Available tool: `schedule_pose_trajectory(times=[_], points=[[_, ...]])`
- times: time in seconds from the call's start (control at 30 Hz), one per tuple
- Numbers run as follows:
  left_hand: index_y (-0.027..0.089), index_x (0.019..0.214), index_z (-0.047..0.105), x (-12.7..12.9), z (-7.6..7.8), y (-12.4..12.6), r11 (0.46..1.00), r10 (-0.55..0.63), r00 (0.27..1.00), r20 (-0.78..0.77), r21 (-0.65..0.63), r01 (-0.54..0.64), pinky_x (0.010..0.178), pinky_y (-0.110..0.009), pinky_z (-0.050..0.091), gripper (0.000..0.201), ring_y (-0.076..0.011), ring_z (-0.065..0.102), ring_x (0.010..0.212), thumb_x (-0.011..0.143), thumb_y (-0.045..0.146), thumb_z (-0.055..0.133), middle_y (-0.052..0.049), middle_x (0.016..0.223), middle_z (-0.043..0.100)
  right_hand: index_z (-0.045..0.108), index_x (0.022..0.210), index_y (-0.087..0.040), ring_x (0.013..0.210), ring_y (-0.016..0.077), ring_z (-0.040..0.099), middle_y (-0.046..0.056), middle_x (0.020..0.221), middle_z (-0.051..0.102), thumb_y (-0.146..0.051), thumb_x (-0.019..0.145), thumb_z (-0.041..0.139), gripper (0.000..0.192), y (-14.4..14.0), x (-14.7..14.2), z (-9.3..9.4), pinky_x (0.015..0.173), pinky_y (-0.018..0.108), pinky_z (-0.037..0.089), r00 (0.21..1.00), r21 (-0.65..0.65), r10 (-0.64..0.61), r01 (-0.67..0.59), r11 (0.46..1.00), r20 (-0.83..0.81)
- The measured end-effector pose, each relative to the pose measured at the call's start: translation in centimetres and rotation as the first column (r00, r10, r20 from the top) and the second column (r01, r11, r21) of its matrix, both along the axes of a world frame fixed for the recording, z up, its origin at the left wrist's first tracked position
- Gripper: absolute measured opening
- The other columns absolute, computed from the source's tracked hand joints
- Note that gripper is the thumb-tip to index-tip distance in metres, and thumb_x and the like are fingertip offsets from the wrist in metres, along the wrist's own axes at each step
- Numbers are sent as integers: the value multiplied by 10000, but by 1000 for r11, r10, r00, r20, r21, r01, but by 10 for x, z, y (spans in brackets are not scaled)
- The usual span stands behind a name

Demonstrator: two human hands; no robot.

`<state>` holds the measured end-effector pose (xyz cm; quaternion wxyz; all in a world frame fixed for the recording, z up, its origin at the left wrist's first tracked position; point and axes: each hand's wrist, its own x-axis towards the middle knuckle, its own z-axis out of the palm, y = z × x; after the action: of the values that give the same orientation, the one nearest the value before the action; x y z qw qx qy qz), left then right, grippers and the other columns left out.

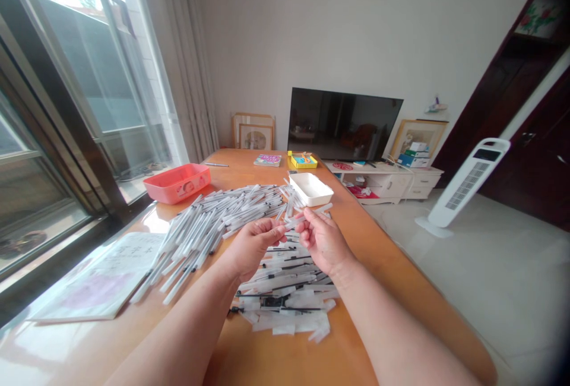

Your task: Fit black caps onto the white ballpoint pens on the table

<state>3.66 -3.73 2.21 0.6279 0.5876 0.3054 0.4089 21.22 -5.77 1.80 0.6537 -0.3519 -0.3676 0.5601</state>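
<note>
Between my left hand (256,243) and my right hand (325,240) is a slim, whitish translucent plastic sleeve (324,208), pinched in the fingers of both. Its far end sticks out past my right hand; whether a pen is inside I cannot tell. Below my hands lies a loose heap of flat translucent sleeves (274,322) mixed with thin black sticks that look like pens or refills. To the left, a large pile of whitish pens in sleeves (196,234), some with dark ends, spreads over the wooden table (285,362).
A white tray (317,197) stands just beyond my hands. At the left edge are a red plastic basket (178,187) and a notebook (102,279). Farther back lie a purple booklet (267,160) and a yellow box (303,161). A white tower fan (467,184) stands right, on the floor.
</note>
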Motion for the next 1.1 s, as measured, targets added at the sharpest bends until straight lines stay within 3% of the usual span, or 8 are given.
schedule_pose_trajectory(times=[0.27, 0.4, 0.47, 0.53, 0.63, 0.77, 0.9, 1.1], points=[[162, 764, 613, -1, -1, 1, 998, 8, 998, -60, -66, -12, 683, -246, 395, 343, -116, 504, 680, 836, 479, 725, -11, 740, 601, 698, 917, -164, 527, 91, 515, 25, 699, 671, -554, 902, 662, 392, -6, -3, -2, 467, 200, 411, 932, 203, -195, 136, 970, 306], [175, 838, 653, 2, 1, -5, 971, 115, 964, -239, 232, -58, 657, -257, 407, 360, -140, 529, 696, 907, 526, 618, -17, 765, 620, 688, 869, -154, 468, 71, 457, 13, 656, 648, -563, 877, 688, 409, -4, 0, -1, 417, 189, 355, 963, 119, -184, 163, 979, 195], [186, 930, 669, 5, 0, -7, 867, 272, 910, -315, 491, -89, 668, -269, 417, 323, -156, 543, 714, 912, 506, 625, -15, 778, 625, 683, 859, -153, 458, 65, 437, 6, 642, 636, -553, 851, 721, 402, -1, 1, -1, 407, 185, 337, 978, 75, -166, 158, 985, 126], [200, 1005, 659, 6, -2, -7, 691, 432, 839, -330, 719, -73, 725, -295, 433, 264, -180, 566, 772, 924, 450, 633, -25, 815, 637, 679, 844, -151, 453, 62, 429, 0, 626, 625, -532, 822, 757, 390, 0, 2, 0, 399, 180, 326, 988, 38, -135, 133, 990, 74], [206, 993, 644, 6, -2, -7, 462, 593, 727, -345, 886, 43, 770, -327, 434, 182, -209, 576, 830, 982, 366, 558, -54, 864, 651, 676, 820, -148, 452, 62, 425, -5, 604, 609, -496, 788, 797, 369, 0, 1, 1, 387, 174, 315, 996, -24, -88, 89, 996, 15], [201, 969, 642, 6, 1, -8, 363, 682, 647, -341, 926, 106, 754, -337, 427, 219, -212, 564, 788, 1022, 331, 474, -67, 843, 651, 680, 807, -147, 460, 67, 442, 0, 608, 615, -440, 775, 814, 323, -3, -4, 4, 394, 177, 333, 995, -54, -93, 91, 994, -47], [207, 893, 618, 10, 0, -10, 439, 656, 689, -309, 898, -15, 748, -319, 417, 274, -200, 571, 791, 1030, 375, 451, -53, 818, 649, 690, 823, -148, 476, 74, 479, 8, 640, 635, -422, 807, 787, 291, -7, -7, 6, 431, 194, 381, 990, 4, -127, 127, 992, -54], [201, 796, 603, 15, 8, -16, 826, 390, 860, -329, 538, -169, 610, -262, 386, 411, -146, 500, 623, 996, 526, 449, 8, 653, 557, 695, 889, -156, 488, 82, 520, 10, 681, 655, -482, 886, 700, 326, -11, -6, 5, 477, 214, 417, 982, 125, -171, 160, 979, 76]])
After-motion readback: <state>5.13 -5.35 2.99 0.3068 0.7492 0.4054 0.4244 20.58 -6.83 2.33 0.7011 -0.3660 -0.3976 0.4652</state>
